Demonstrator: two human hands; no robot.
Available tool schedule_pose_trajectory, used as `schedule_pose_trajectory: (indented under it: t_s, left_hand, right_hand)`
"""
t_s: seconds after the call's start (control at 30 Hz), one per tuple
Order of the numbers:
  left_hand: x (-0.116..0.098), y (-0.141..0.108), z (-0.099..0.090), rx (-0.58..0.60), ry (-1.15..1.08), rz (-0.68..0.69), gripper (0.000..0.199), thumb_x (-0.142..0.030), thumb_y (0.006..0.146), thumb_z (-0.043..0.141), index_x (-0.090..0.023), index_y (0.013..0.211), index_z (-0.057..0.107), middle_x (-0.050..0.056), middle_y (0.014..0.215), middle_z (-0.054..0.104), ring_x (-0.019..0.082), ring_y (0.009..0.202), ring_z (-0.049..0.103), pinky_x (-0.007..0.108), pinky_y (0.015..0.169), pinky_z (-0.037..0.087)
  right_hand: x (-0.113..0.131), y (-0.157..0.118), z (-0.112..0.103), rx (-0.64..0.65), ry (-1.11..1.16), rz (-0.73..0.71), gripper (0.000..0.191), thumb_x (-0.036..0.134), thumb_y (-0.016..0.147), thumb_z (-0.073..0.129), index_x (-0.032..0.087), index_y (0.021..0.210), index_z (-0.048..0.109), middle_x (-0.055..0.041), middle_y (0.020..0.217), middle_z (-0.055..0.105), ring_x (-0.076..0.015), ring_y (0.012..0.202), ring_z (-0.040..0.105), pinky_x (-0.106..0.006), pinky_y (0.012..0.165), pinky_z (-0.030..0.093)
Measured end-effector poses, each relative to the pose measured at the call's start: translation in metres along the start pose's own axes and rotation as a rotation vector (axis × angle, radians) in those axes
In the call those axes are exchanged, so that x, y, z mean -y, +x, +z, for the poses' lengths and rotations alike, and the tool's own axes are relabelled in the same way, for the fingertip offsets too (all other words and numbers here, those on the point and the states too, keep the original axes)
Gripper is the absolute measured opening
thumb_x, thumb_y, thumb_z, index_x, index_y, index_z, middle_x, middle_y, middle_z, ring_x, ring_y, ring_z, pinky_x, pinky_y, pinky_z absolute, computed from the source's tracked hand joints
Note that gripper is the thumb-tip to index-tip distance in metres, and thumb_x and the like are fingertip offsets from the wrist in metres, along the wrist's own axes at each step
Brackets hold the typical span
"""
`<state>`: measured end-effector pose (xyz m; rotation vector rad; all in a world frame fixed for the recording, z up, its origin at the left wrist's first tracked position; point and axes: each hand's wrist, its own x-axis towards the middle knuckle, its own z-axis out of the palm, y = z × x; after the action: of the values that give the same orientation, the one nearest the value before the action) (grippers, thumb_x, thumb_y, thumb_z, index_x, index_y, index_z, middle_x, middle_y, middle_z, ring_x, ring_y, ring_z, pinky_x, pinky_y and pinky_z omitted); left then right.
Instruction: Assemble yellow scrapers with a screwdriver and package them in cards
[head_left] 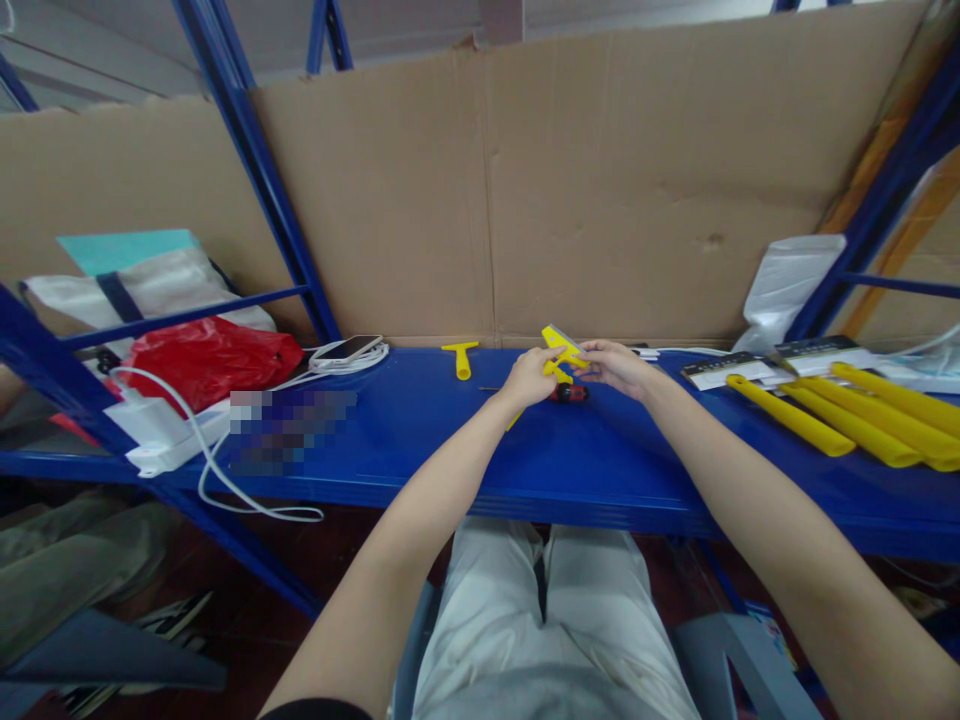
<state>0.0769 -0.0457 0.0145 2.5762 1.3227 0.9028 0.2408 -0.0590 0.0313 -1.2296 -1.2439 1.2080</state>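
Note:
Above the blue shelf top, my left hand (529,378) is closed around a yellow scraper (562,345) with a wide head and a pale strip along its edge. The fingers of my right hand (613,368) pinch the right end of that head. A yellow tip pokes out beneath my left hand; whether it belongs to the same scraper I cannot tell. Just under my hands lies a red and black screwdriver (571,393), its thin shaft pointing left. A yellow T-shaped piece (463,361) rests near the cardboard, left of my hands.
Several long yellow handles (795,418) with black-and-white cards lie at the right. On the left are a phone (352,348) on coiled white cable, a red plastic bag (214,362) and a white power strip (176,440). Cardboard (600,190) walls the back; blue posts (259,170) frame the shelf.

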Motion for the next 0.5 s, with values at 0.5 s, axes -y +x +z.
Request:
schedule_pose_trajectory:
  t_s: [0.5]
  left_hand:
    - [-0.01, -0.014, -0.001, 0.181, 0.322, 0.042, 0.064, -0.009, 0.088, 0.042, -0.032, 0.148, 0.032, 0.011, 0.137, 0.046, 0.025, 0.115, 0.057, 0.037, 0.093, 0.047]
  right_hand:
    - [-0.004, 0.006, -0.002, -0.11, 0.008, -0.039, 0.026, -0.003, 0.079, 0.055, 0.017, 0.095, 0.054, 0.0014, 0.066, 0.066, -0.0092, 0.054, 0.061, -0.024, 0.067, 0.052]
